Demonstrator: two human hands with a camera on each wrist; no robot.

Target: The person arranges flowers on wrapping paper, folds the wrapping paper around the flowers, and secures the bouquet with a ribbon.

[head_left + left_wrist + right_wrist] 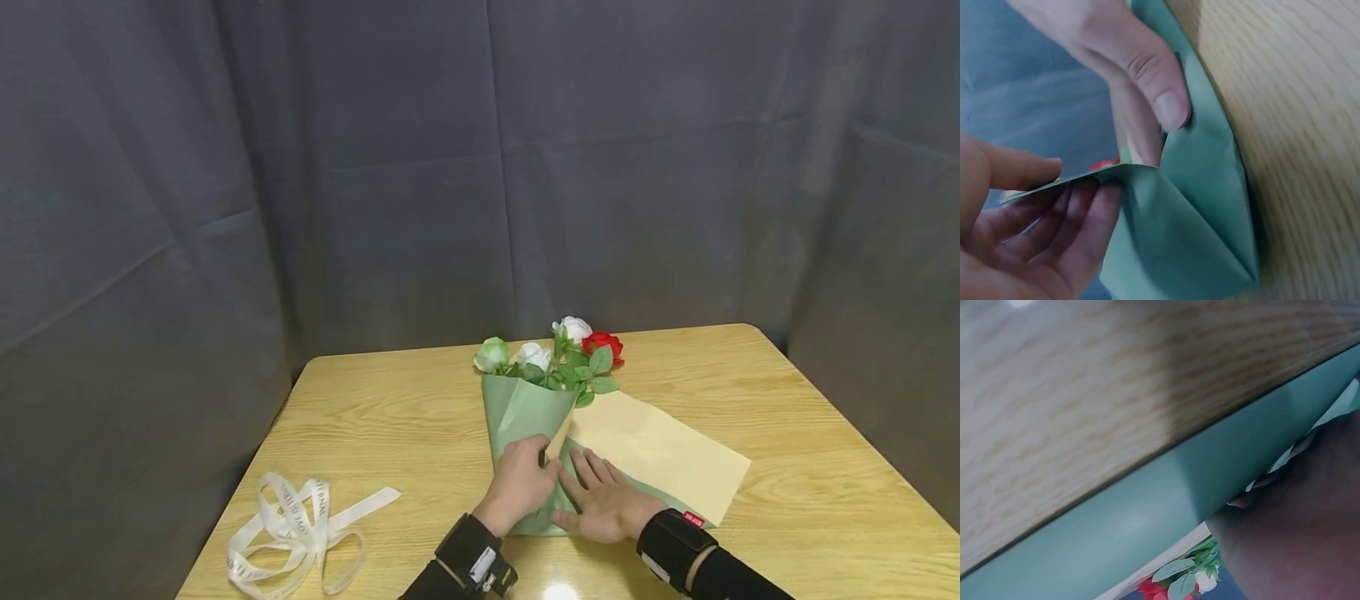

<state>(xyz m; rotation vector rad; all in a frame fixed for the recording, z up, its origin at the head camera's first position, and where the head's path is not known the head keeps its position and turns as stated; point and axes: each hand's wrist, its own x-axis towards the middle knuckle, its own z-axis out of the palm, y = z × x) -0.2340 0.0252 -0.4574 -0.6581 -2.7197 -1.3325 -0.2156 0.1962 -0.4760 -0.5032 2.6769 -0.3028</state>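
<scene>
A sheet of wrapping paper [525, 408], green on one side and cream on the other, lies partly folded around a bunch of flowers. Out of its top stand a red rose [602, 345], two white roses [535, 356], a pale green rose [491, 355] and green leaves. My left hand [520, 477] pinches the folded-over edge of the paper between thumb and fingers, as the left wrist view shows. Beside it, my right hand [606, 505] presses the lower part of the paper to the table with fingers spread. The stems are hidden inside the wrap.
A loosely looped white ribbon [322, 517] with printed lettering lies on the wooden table [405, 408] at the left. The paper's unfolded cream part [667, 454] spreads to the right. Dark grey curtains [405, 208] hang behind the table and on both sides.
</scene>
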